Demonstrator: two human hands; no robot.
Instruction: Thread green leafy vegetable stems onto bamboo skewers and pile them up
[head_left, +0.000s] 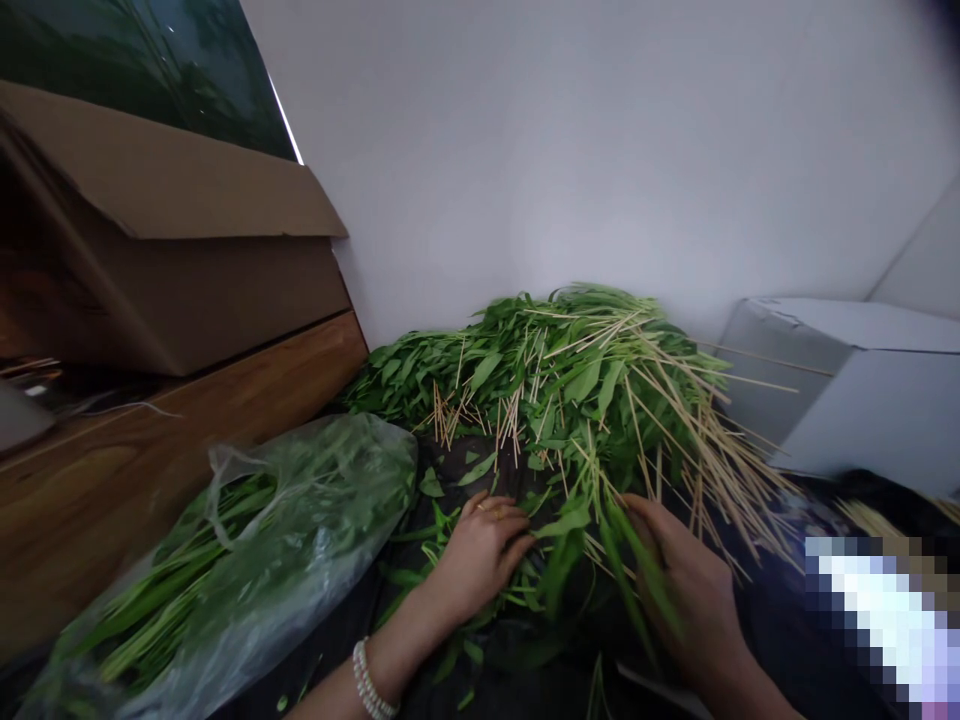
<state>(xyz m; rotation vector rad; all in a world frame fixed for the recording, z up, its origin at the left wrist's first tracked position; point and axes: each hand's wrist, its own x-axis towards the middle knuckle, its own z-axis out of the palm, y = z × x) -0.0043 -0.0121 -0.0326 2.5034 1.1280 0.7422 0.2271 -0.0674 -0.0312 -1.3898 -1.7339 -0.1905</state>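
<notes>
My right hand (686,575) is closed around a small bunch of leafy green stems (570,545), whose long leaves hang down in front of it, partly blurred. My left hand (489,540), with a beaded bracelet at the wrist, is beside that bunch, low over loose leaves and stem pieces (431,545). Its fingers are curled with the thumb close to them; what they pinch, if anything, is hidden. Just beyond both hands lies a big heap of leafy greens (487,350), with many thin pale sticks (705,440) poking out of it.
On the left lies a clear plastic bag (322,520) filled with more greens. A cardboard box (225,290) sits on a wooden surface (300,350) behind it. At the right stands a white box (862,390), and a pale wall (562,150) closes off the back.
</notes>
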